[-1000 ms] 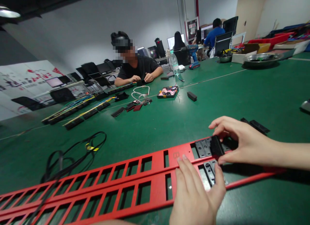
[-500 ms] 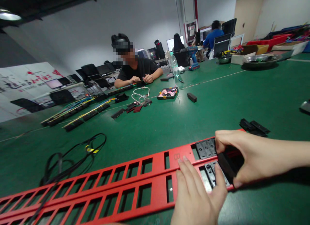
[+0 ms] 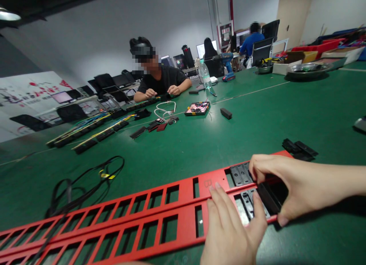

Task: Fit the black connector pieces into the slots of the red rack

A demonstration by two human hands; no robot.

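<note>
Two red slotted rails [image 3: 187,189] lie side by side on the table, with a letter B marked on the far one. My left hand [image 3: 231,229] rests with fingers stretched out on the near rail, its thumb beside a black plastic piece [image 3: 247,204] seated in an opening. My right hand [image 3: 288,185] grips a black block [image 3: 268,198] between thumb and fingers, over the near rail's right end. The block's underside is hidden. Several black plastic pieces [image 3: 240,175] sit in the far rail, partly covered by the right fingers.
Loose black pieces [image 3: 301,149] lie beyond my right hand. A black cable [image 3: 68,198] crosses the rails at left. Across the green table [image 3: 251,124], a co-worker [image 3: 162,78] sits near wired strips [image 3: 100,135], a small parts tray [image 3: 197,109] and a bottle [image 3: 204,74].
My right hand's fingers have shifted slightly left, and the block sits lower against the near rail. My left hand stays in place. The co-worker's hands have moved apart.
</note>
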